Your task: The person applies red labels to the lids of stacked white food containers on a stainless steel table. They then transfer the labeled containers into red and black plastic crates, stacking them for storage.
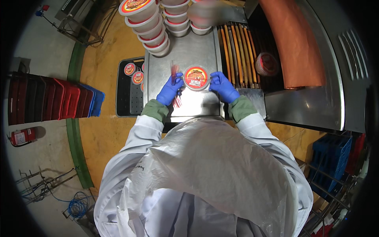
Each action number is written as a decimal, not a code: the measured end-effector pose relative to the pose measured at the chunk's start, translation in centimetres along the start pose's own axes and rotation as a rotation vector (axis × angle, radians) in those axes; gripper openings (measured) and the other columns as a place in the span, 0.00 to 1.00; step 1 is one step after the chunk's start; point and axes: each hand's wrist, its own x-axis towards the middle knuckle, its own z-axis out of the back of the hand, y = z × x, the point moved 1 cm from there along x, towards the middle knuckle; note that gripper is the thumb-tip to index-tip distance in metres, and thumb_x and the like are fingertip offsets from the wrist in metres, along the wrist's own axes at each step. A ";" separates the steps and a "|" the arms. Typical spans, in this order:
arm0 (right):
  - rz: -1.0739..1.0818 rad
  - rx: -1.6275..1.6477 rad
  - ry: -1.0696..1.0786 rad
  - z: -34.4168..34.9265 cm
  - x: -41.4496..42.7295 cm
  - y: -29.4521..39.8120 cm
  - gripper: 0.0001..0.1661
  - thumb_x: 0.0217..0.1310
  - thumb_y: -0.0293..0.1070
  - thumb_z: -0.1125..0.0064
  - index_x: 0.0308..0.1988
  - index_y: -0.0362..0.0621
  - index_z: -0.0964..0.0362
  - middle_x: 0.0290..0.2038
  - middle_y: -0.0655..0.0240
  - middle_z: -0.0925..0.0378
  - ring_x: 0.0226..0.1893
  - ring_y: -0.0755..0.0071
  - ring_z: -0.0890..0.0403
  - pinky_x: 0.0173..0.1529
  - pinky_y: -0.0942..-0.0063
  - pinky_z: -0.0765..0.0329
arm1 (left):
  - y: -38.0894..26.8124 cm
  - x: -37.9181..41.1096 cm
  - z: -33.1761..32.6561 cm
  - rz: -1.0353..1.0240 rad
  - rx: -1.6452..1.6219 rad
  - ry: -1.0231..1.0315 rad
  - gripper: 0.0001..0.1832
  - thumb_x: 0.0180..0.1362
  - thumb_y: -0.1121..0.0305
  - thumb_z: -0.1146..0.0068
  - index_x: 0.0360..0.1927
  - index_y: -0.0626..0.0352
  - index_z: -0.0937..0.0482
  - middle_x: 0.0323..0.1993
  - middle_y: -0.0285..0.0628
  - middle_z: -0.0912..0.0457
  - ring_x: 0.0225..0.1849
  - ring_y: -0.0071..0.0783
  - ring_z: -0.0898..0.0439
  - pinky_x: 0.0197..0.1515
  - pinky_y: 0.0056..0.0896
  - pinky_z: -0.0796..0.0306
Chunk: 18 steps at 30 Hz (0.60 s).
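Note:
A round plastic tub (196, 78) with a printed red and yellow lid stands before me over the stainless steel table (189, 53). At its left side is my left hand (171, 89), in a blue glove, with thin clear film strips with red print (174, 70) between its fingers. My right hand (222, 86), gloved alike, has its bent fingers at the tub's right rim; whether they grip it is hard to tell. Stacked lidded tubs (152, 38) rise at the table's far end. The tub's underside is hidden.
Small tubs lie in a black crate (129, 89) left of the table. To the right, a roller conveyor (241, 56) leads beside an orange-brown curtain (299, 47), with another tub (266, 64) near it. Red, black and blue crates (53, 99) stand nested at the far left.

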 end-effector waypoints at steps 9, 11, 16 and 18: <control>0.159 -0.767 0.043 1.3 10.1 2.4 0.20 0.58 0.31 0.36 0.50 0.41 0.30 0.46 0.57 0.26 0.46 0.62 0.22 0.49 0.69 0.25 | -1.9 9.6 0.0 -0.087 0.618 0.005 0.16 0.62 0.59 0.43 0.48 0.57 0.20 0.38 0.43 0.16 0.40 0.33 0.19 0.46 0.30 0.27; 0.536 -0.794 -0.084 -1.8 4.7 5.6 0.19 0.58 0.32 0.35 0.48 0.41 0.29 0.45 0.56 0.25 0.47 0.56 0.23 0.49 0.66 0.25 | -1.6 8.1 0.8 0.012 0.400 -0.119 0.16 0.62 0.58 0.42 0.48 0.57 0.20 0.36 0.40 0.16 0.37 0.29 0.19 0.40 0.29 0.27; 0.897 -1.099 0.154 -3.3 0.5 2.1 0.20 0.49 0.28 0.35 0.44 0.40 0.29 0.41 0.55 0.27 0.45 0.48 0.25 0.51 0.59 0.27 | 0.7 3.9 0.3 0.180 -0.123 -0.198 0.16 0.62 0.54 0.43 0.43 0.55 0.24 0.28 0.33 0.22 0.24 0.20 0.27 0.25 0.23 0.34; 0.924 -1.197 0.163 -3.5 0.4 0.9 0.17 0.47 0.25 0.38 0.41 0.39 0.30 0.38 0.55 0.28 0.44 0.49 0.26 0.52 0.57 0.28 | 2.7 1.8 -0.7 0.208 -0.167 -0.173 0.15 0.63 0.61 0.43 0.50 0.55 0.25 0.32 0.33 0.20 0.30 0.19 0.25 0.27 0.22 0.34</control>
